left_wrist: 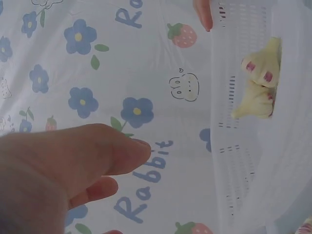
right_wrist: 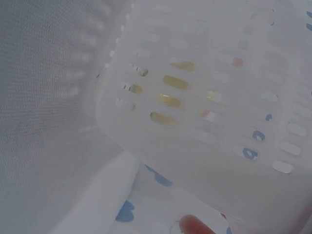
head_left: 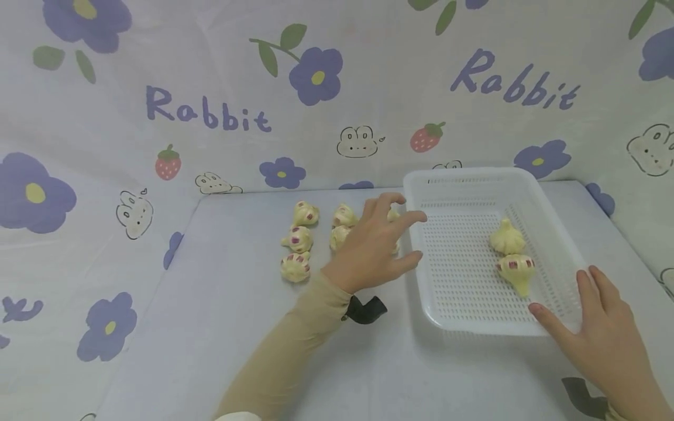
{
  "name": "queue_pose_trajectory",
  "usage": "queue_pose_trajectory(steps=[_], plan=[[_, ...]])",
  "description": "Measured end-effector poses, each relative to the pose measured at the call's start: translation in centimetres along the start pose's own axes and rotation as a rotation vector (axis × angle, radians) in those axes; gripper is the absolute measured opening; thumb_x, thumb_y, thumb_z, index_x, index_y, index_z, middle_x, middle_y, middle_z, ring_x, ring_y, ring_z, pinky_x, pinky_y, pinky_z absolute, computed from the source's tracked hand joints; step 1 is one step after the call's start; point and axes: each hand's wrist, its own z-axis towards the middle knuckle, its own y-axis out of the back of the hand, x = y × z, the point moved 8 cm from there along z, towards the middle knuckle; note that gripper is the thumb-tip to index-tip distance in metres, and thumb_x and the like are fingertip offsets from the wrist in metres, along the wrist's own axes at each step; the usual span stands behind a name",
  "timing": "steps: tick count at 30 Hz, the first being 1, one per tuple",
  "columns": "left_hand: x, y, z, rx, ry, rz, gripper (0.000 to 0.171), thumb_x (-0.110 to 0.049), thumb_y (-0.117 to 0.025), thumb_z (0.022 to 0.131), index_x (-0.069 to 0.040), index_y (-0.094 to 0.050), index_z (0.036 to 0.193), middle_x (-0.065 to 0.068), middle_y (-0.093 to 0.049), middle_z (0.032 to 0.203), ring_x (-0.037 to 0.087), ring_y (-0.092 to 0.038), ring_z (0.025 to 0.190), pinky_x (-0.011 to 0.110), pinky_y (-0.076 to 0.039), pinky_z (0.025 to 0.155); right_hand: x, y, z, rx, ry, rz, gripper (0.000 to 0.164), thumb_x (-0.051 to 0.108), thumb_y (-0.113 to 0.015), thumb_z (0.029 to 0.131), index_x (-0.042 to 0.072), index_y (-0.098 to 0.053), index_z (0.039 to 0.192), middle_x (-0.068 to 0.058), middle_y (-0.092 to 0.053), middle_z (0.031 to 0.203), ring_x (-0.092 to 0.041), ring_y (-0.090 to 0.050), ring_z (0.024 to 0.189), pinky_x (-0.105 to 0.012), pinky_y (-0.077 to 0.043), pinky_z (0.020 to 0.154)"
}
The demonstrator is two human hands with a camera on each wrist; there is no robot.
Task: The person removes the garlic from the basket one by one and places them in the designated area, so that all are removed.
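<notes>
My left hand hovers palm down beside the left rim of a white plastic basket, its fingers loosely spread and holding nothing. At the basket's front right corner rests my right hand, thumb along the front rim and fingers by the right rim. Inside the basket lie two garlic bulbs, a plain pale one and a purple-marked one. Left of my left hand, a column of garlic bulbs stands on the table. Another column is partly covered by that hand, and a bulb peeks out behind its fingers.
The table has a pale cover. Behind it hangs a white cloth printed with flowers, rabbits and strawberries. Dark straps show at both wrists. Through slots in the basket wall, yellowish bulb surfaces show in the right wrist view.
</notes>
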Motion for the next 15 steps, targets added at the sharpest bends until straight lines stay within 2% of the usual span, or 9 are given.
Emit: queue_pose_trajectory(steps=[5, 10, 15], plan=[[-1.2, -0.7, 1.6, 0.042, 0.001, 0.036, 0.049, -0.036, -0.074, 0.093, -0.025, -0.062, 0.140, 0.012, -0.042, 0.149, 0.030, -0.046, 0.127, 0.034, -0.049, 0.094, 0.0, -0.1, 0.0, 0.013, -0.014, -0.019, 0.110, 0.057, -0.071, 0.091, -0.016, -0.022, 0.156, -0.044, -0.020, 0.159, -0.074, -0.037, 0.121, -0.085, -0.033, 0.095], [-2.5, -1.1, 2.8, 0.055, -0.018, 0.057, 0.049, -0.038, -0.073, 0.094, -0.028, -0.061, 0.140, 0.010, -0.042, 0.150, 0.027, -0.046, 0.125, 0.029, -0.050, 0.084, 0.1, 0.0, 0.1, 0.025, -0.021, -0.025, 0.110, 0.058, -0.070, 0.092, -0.016, -0.021, 0.156, -0.044, -0.019, 0.160, -0.073, -0.037, 0.122, -0.085, -0.032, 0.097], [-3.4, -1.9, 3.9, 0.087, -0.024, 0.084, 0.051, -0.040, -0.071, 0.095, -0.030, -0.059, 0.143, 0.009, -0.041, 0.152, 0.024, -0.044, 0.130, 0.028, -0.049, 0.090, 0.2, 0.1, 0.1, 0.040, -0.027, -0.023, 0.109, 0.057, -0.070, 0.092, -0.015, -0.020, 0.157, -0.043, -0.019, 0.160, -0.073, -0.037, 0.122, -0.085, -0.032, 0.097]])
